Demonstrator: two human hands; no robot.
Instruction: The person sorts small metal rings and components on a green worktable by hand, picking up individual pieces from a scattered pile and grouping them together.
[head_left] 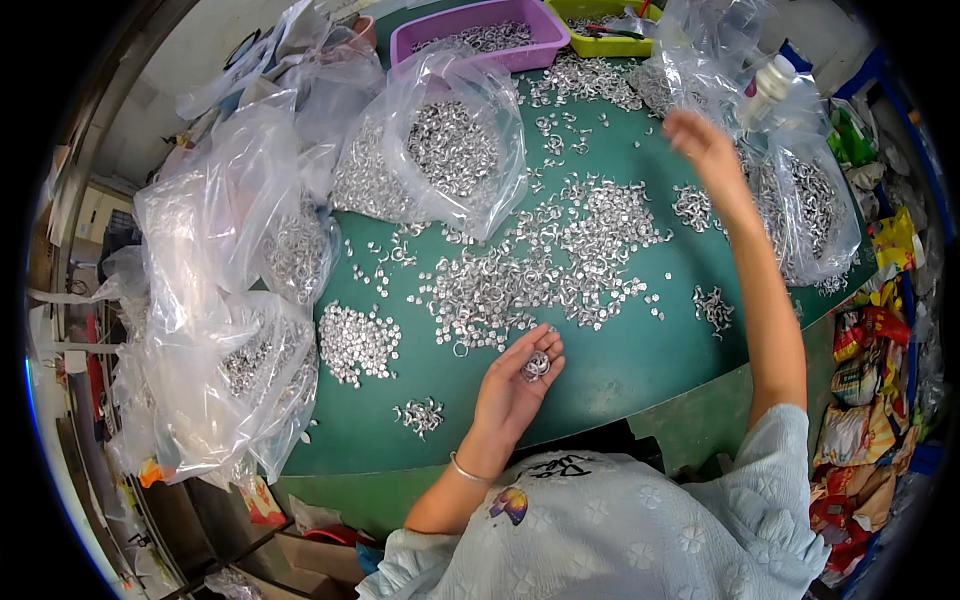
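My left hand (508,388) is turned palm up near the front edge of the green table. Its fingers cup a few small silver metal rings (536,366). Just beyond it spreads a large loose pile of silver metal pieces (490,295), ring-like and curved. My right hand (708,155) is raised over the far right of the table, its fingers smeared by motion; whether it holds anything is hidden by the blur. Below it lies a small heap of similar pieces (692,207), with another small heap (713,310) closer to me.
Clear plastic bags full of metal pieces stand at the left (460,150) and right (815,205). A purple bin (550,50) and a yellow-green tray (607,46) sit at the back, near a white bottle (768,90). Smaller heaps (358,345) lie on the green table (620,380).
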